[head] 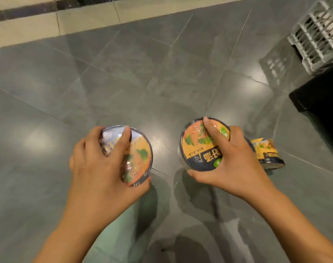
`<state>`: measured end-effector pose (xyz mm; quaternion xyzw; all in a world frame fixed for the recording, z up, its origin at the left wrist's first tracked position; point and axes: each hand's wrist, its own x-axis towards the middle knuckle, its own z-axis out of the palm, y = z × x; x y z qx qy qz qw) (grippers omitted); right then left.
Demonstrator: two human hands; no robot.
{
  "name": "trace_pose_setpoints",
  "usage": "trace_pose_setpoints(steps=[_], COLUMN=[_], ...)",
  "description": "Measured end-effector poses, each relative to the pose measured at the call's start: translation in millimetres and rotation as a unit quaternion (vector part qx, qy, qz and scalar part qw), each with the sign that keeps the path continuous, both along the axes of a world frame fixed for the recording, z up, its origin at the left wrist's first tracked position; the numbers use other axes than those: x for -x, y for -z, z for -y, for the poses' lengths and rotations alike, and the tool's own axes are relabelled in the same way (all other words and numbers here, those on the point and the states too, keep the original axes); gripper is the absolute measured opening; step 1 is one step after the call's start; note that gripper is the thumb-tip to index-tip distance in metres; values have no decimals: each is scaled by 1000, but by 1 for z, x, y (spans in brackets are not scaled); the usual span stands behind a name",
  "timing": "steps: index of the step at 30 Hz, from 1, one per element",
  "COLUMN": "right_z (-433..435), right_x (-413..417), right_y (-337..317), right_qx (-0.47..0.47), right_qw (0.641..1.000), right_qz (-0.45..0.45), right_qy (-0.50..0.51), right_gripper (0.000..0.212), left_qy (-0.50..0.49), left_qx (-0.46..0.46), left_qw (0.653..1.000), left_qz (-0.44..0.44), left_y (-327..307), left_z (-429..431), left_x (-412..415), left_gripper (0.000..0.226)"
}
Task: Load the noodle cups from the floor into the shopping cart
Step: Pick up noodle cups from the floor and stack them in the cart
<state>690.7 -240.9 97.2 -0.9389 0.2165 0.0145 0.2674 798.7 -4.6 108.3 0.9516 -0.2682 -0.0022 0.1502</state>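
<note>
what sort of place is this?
Probably a shop: glossy floor tiles, a white grid cart at upper right, a noodle cup in the left hand, another cup in the right hand, a third cup on its side.

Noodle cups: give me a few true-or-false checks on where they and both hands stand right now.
1. The left hand grips a noodle cup over its lid. True.
2. The right hand is empty. False: it grips a second cup over its lid.
3. A third cup lies on its side on the floor, just right of the right hand. True.
4. The white lattice basket is at lower left. False: it is at upper right.
5. The third cup is inside the basket. False: it lies on the grey floor, apart from the basket.
</note>
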Motion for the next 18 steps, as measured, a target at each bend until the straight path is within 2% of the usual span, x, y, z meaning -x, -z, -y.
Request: trace_pose_setpoints(steps=[6, 13, 18], right_z=[-15, -62, -102], right_x=[26, 69, 104], right_y=[-188, -414, -518], right_qx=[32, 27, -32], right_qw=[999, 997, 997], right_qz=[-3, -26, -46], right_qy=[-39, -65, -56], right_gripper=[110, 107, 114], left_qy=[-16, -76, -152], left_qx=[-37, -5, 2], left_qw=[997, 992, 982], left_qz=[-62, -102, -114], left_y=[-180, -410, -523], left_z=[-37, -83, -122], left_x=[29, 91, 147], left_gripper=[96, 96, 94])
